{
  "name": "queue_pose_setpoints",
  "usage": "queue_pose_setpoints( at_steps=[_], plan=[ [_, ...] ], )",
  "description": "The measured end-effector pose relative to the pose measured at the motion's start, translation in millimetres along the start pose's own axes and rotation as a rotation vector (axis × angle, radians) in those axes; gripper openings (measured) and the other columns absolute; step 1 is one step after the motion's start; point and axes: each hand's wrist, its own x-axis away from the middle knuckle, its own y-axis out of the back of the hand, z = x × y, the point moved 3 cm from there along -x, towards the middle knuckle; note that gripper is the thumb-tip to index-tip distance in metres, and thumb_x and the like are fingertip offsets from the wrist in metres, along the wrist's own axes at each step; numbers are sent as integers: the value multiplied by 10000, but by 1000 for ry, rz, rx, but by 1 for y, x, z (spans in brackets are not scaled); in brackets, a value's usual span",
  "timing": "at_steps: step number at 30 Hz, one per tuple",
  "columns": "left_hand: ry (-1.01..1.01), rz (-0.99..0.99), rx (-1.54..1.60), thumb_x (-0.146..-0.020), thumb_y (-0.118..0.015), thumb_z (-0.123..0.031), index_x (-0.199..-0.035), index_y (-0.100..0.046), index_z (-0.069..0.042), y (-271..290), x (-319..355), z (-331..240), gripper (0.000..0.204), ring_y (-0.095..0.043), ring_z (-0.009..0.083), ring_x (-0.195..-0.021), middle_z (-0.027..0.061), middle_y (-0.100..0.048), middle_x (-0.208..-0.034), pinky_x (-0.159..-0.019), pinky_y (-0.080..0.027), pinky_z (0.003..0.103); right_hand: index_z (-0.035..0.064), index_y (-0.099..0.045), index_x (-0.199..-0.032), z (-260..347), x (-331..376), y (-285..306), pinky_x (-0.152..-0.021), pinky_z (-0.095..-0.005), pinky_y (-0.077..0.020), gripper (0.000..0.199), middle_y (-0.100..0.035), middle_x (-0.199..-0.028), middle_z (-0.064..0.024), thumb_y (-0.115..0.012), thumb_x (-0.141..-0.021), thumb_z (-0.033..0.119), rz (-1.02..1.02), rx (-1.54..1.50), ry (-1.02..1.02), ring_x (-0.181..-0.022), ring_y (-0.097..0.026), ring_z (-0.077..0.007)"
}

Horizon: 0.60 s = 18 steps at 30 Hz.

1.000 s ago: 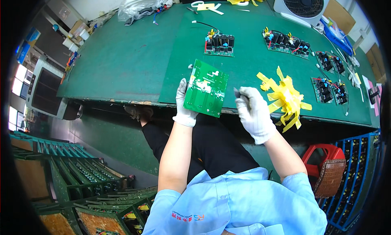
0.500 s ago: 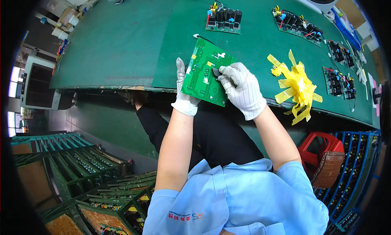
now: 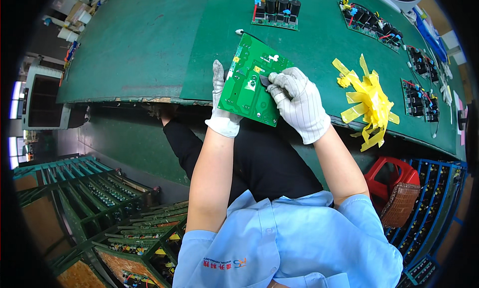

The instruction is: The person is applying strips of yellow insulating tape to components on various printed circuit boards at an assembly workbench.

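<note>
My left hand [image 3: 221,101], in a white glove, grips a green circuit board [image 3: 249,83] by its left side, thumb up along the edge and the other fingers hidden behind it. The board is tilted, its solder side facing me, at the bench's front edge. In my gloved right hand [image 3: 297,101], a small dark flat blade-like scraper [image 3: 264,81] is pinched between thumb and fingers. Its tip lies at the board's surface, beside a pale patch with two round marks. Small yellow pieces [image 3: 257,69] sit on the board. A short cable with a white plug [image 3: 239,32] sticks out at its top.
On the green bench [image 3: 134,58] a pile of yellow tape strips [image 3: 371,103] overhangs the front edge, right of my hands. Populated circuit boards [image 3: 277,11] stand at the back and right. A red chair [image 3: 394,175] and racks of boards [image 3: 115,228] are close around me.
The view has shifted slightly. Both hands still hold the board and scraper, and the scraper tip has moved a little up and left across the board, nearer the pale patch.
</note>
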Motion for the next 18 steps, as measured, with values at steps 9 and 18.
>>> queue_pose_setpoints(
  at_steps=[9,18],
  plan=[
    [39,53,7,-855,-458,-746,-1472,-345,-75,2,0,0,919,-560,332,-1175,203,-489,-1376,-974,-493,514,19,-648,-968,3,-1,-3,-656,-359,-532,205,-617,-847,-130,-707,-774,-9,-30,13,-20,-765,-640,-297],
    [-22,-256,-413,-838,-434,-780,-1491,-320,-94,-3,1,2,954,-495,348,-1264,189,-438,-1435,-1046,-427,531,97,-592,-1178,5,-3,-4,-679,-413,-516,351,-583,-930,-136,-576,-830,52,116,118,-71,-817,-616,-328]
  ],
)
